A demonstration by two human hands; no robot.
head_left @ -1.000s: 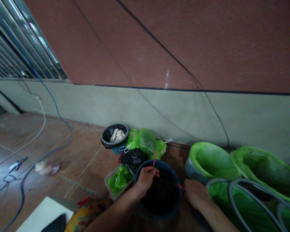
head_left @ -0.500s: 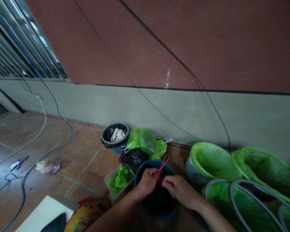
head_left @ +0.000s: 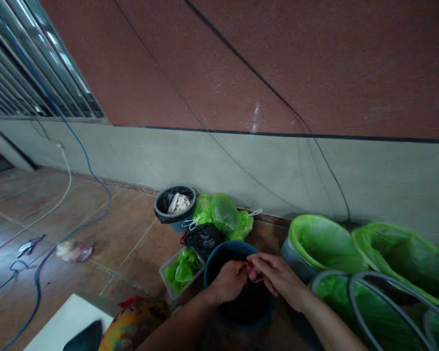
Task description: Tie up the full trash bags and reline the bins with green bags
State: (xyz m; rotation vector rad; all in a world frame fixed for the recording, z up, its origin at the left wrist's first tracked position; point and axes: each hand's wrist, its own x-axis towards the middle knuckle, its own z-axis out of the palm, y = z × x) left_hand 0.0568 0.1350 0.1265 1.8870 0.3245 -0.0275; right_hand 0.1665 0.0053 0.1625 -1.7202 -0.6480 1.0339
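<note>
Both my hands meet over a blue bucket [head_left: 214,253], whose dark inside holds what looks like a black plastic bag [head_left: 243,309]. My left hand [head_left: 229,282] is closed on a pink-red drawstring [head_left: 255,274]. From the other side my right hand [head_left: 276,273] pinches the same drawstring, its fingers touching those of the left. Part of the string is hidden by my fingers. Just behind the bucket lie a tied black garbage bag [head_left: 205,240] and filled green bags [head_left: 225,214].
Left of the bucket is a clear tub [head_left: 164,273] with green plastic. A black-lined bin [head_left: 161,214] stands by the wall. Green-lined bins [head_left: 296,243] and grey rings [head_left: 353,297] crowd the right. A blue cable [head_left: 88,161] crosses the floor; a white box [head_left: 66,324] is lower left.
The drawstring loop that stood up above my left hand is now gathered between my fingers. My right hand has moved up and inward against my left.
</note>
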